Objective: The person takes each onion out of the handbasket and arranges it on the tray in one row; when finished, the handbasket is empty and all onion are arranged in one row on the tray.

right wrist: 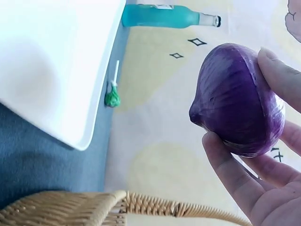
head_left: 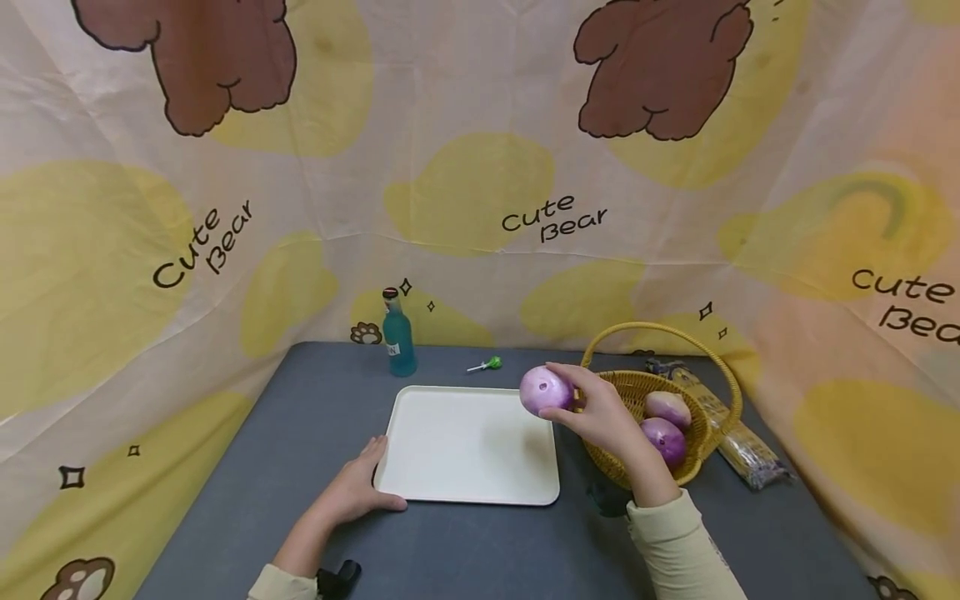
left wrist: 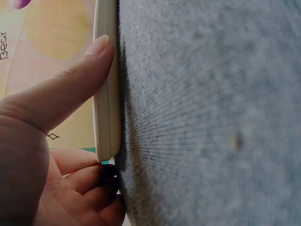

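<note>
My right hand (head_left: 600, 412) holds a purple onion (head_left: 545, 391) between thumb and fingers, raised over the tray's right edge beside the basket. In the right wrist view the onion (right wrist: 237, 101) shows glossy dark purple skin and a pointed tip. A white rectangular tray (head_left: 468, 450) lies on the table. At its near left corner, my left hand (head_left: 356, 483) grips the rim, thumb on the front edge and fingers along the left side. The left wrist view shows the thumb pressed against the tray rim (left wrist: 107, 113). Two more onions (head_left: 663, 442) sit in the yellow wicker basket (head_left: 633, 387).
Behind the tray stands a blue bottle (head_left: 399, 343), with a green lollipop (head_left: 491, 363) lying to its right. A long clear-and-yellow package (head_left: 750, 450) lies right of the basket, whose handle (head_left: 660, 327) arches upward. A printed cloth (head_left: 465, 200) hangs behind the grey table (head_left: 465, 550).
</note>
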{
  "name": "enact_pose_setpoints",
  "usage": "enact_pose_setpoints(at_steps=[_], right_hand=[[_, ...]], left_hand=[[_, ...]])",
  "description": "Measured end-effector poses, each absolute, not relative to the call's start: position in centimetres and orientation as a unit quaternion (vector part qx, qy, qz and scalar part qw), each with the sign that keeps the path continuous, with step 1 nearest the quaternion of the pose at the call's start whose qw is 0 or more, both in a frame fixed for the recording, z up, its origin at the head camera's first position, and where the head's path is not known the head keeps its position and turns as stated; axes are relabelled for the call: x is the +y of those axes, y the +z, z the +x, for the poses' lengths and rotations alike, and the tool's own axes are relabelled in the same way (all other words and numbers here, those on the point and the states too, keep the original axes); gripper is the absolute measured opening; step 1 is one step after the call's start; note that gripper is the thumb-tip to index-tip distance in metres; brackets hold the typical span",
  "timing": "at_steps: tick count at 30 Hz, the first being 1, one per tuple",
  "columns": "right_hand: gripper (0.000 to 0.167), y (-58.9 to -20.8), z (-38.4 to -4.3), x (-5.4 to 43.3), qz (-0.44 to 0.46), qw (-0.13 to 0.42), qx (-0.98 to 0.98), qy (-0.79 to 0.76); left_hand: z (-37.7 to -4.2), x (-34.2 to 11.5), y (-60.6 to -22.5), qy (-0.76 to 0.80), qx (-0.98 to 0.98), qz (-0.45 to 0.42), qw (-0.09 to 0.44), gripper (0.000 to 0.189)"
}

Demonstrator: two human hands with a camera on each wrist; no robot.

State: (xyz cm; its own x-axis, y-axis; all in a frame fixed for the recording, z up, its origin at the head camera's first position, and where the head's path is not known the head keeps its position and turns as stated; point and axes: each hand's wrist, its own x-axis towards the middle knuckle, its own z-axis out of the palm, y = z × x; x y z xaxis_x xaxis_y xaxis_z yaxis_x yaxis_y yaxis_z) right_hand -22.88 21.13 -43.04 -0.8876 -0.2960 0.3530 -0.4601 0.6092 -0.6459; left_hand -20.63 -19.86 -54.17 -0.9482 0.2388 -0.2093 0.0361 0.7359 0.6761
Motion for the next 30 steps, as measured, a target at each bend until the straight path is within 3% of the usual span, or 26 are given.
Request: enact_pose_setpoints(at_steps=[30], right_hand=[[0.070, -44.2, -24.9, 15.6, 0.242, 0.044, -0.864, 0.440]], left_hand=[[-20.3, -19.4, -53.7, 0.350, 0.924, 0.066, 0.135, 0.127]])
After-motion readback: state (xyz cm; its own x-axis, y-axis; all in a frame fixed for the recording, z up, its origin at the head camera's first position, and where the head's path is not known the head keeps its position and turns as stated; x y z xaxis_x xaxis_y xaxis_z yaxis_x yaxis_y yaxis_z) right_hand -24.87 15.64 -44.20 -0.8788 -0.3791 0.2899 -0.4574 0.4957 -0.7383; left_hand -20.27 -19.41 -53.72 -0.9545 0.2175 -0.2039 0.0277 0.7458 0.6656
